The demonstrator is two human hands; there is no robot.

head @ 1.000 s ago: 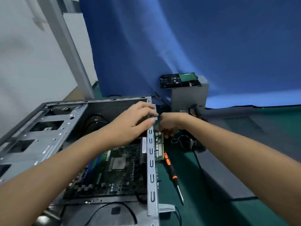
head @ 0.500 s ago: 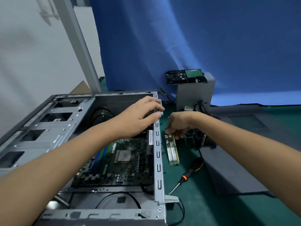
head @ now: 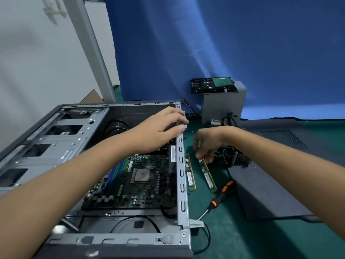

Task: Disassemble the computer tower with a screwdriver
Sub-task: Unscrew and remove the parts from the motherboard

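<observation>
Left hand (head: pixel 164 128) reaches over the open computer tower (head: pixel 180 174), which lies on its side on the green table (head: pixel 233 238). Its fingers curl over the top edge of the tower's metal wall with the thumb pressing from below, so it grips that rim. Beneath its wrist, down inside the case, sits the motherboard (head: pixel 141 184) with blue and green slots along one side.

Right hand (head: pixel 207 143) hangs just outside that wall, fingers pointing down and pinching the far end of a memory stick (head: pixel 208 176) that lies flat on the table. A second stick (head: pixel 191 179) lies between it and the tower, roughly parallel, not touching either.

Nearer than the right hand's fingertips, the screwdriver (head: pixel 221 198) with its black and orange handle lies on the table, untouched, its tip pointing toward the tower's near corner. Under the right forearm rests a grey side panel (head: pixel 270 193), and a dark fan unit (head: pixel 235 156) sits just beside the right palm. Beyond both hands stands a grey box (head: pixel 222 107) with a hard drive (head: pixel 212 85) on top.
</observation>
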